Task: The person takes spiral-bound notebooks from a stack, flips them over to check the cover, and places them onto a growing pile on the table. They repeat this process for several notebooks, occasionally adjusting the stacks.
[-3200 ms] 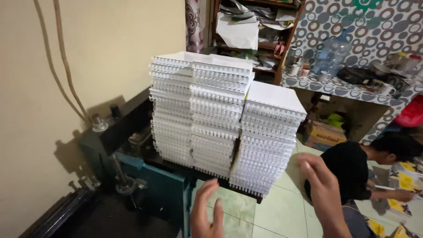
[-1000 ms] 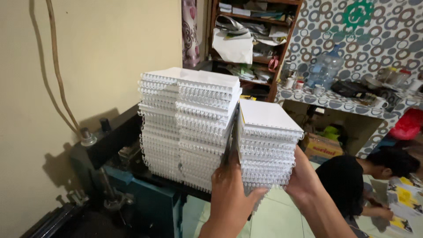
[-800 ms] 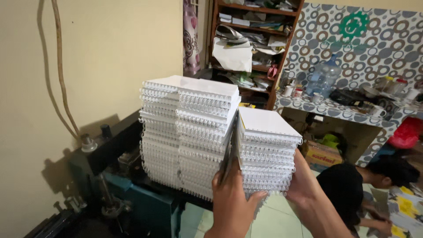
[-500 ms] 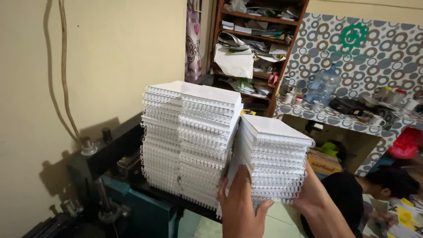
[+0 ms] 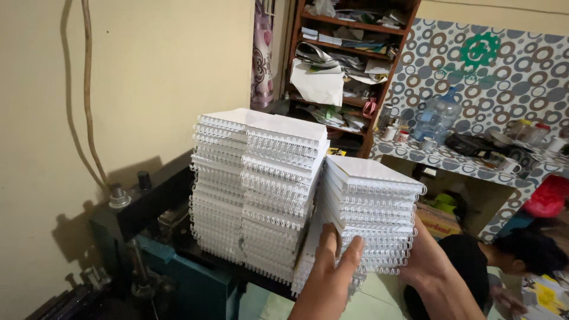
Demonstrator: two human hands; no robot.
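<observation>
Both hands clamp a small stack of white spiral notebooks [image 5: 370, 216], the left hand [image 5: 332, 275] and right hand [image 5: 430, 261] gripping its sides, lifted off the machine [image 5: 178, 249]; the taller stacks [image 5: 255, 189] remain there.

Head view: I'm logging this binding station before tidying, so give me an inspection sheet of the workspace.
Surface: teal and black machine bearing the stacks.
Job's things: small stack of white spiral-bound booklets lifted beside the tall stacks.
Clutter: shelf of loose papers, water jug, cups.
Grips: left hand and right hand clamp the small stack.
Cables: two cords on the wall.
Surroundings: another person crouched on the floor.
</observation>
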